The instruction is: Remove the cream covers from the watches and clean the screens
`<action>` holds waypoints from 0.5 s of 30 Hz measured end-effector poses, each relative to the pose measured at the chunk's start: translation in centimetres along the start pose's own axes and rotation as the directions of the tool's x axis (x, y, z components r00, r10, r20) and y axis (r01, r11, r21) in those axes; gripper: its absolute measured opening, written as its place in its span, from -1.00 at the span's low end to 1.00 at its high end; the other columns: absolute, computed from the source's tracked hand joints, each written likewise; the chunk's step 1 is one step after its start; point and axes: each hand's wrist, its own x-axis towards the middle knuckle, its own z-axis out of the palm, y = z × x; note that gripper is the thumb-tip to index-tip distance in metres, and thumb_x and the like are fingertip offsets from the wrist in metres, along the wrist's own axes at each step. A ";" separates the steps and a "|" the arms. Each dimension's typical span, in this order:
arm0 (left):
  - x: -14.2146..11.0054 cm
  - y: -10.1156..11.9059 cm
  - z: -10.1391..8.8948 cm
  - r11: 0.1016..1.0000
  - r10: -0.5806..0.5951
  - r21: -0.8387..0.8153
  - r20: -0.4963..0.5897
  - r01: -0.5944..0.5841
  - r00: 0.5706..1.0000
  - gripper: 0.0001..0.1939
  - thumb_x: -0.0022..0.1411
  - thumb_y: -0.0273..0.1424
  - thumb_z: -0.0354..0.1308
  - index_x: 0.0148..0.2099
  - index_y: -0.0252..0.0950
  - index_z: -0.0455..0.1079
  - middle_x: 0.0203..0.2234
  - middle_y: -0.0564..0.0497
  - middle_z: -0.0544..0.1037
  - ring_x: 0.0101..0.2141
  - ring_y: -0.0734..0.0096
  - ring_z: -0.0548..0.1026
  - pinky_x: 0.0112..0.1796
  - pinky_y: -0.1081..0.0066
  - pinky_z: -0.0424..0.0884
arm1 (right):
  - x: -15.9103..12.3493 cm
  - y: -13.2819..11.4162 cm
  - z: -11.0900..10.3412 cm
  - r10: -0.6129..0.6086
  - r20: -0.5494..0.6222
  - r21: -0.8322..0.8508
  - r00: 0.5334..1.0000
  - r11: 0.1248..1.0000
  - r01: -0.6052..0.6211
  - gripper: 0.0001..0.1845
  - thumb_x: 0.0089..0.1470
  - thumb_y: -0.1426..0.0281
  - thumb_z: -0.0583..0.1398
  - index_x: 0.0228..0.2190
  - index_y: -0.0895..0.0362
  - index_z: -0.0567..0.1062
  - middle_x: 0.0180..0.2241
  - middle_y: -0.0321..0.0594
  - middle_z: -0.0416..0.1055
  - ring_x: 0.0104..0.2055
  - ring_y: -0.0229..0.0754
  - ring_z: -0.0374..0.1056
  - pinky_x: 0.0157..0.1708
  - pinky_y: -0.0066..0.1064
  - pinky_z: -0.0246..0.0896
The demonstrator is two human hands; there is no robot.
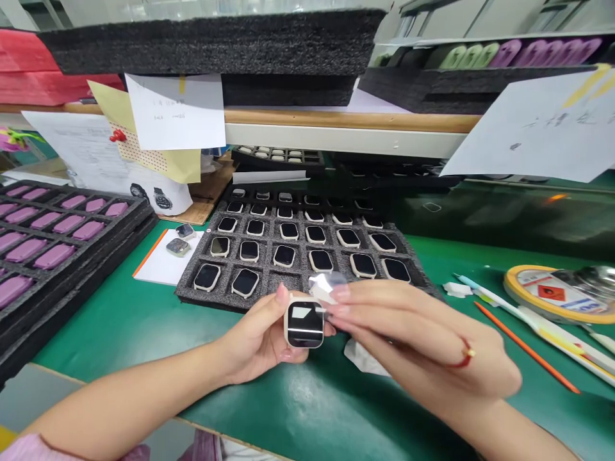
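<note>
In my left hand is a smartwatch body with a pale frame and a dark, glossy screen turned up at me. Thumb and fingers grip its left side and underside. My right hand pinches a small clear film just over the watch's upper right corner; whether the film touches the screen I cannot tell. Behind both hands lies a black foam tray with rows of similar watch bodies, one front slot bare. White crumpled paper lies under my right hand.
Left stands a foam tray of purple pieces. Two watch bodies rest on a white pad. Tape roll, orange stick and pens lie right. A shelf edge with hanging papers crosses above.
</note>
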 end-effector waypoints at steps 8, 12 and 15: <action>-0.1 0.2 0.2 0.999 -0.039 0.009 -0.030 0.039 0.999 -0.49 0.07 0.00 0.38 -0.21 -0.38 0.54 -0.50 0.06 0.38 -0.61 0.66 0.25 -0.61 0.60 0.06 | -1.5 -0.5 0.0 -0.083 0.215 0.075 0.973 0.995 0.068 -0.55 0.28 0.55 0.14 0.14 -0.01 0.47 -0.04 -0.34 0.60 0.00 -0.20 0.52 0.06 -0.43 0.46; -0.1 0.1 0.3 0.999 -0.040 0.010 -0.026 0.040 0.999 -0.46 0.04 0.02 0.39 -0.21 -0.39 0.53 -0.48 0.05 0.39 -0.60 0.66 0.25 -0.62 0.60 0.06 | -1.4 -0.6 0.7 -0.107 0.194 0.053 0.975 0.994 0.098 -0.60 0.28 0.55 0.14 0.10 0.02 0.48 -0.10 -0.31 0.62 -0.06 -0.19 0.54 -0.04 -0.40 0.50; 0.0 -0.1 0.2 0.999 0.008 0.048 -0.045 -0.006 0.999 -0.44 0.06 0.07 0.35 -0.22 -0.38 0.50 -0.50 0.07 0.37 -0.60 0.66 0.23 -0.61 0.59 0.08 | -0.8 -1.1 1.3 -0.123 0.168 -0.037 0.978 0.991 0.131 -0.67 0.21 0.48 0.28 0.01 0.07 0.50 -0.22 -0.25 0.62 -0.20 -0.16 0.51 -0.20 -0.31 0.49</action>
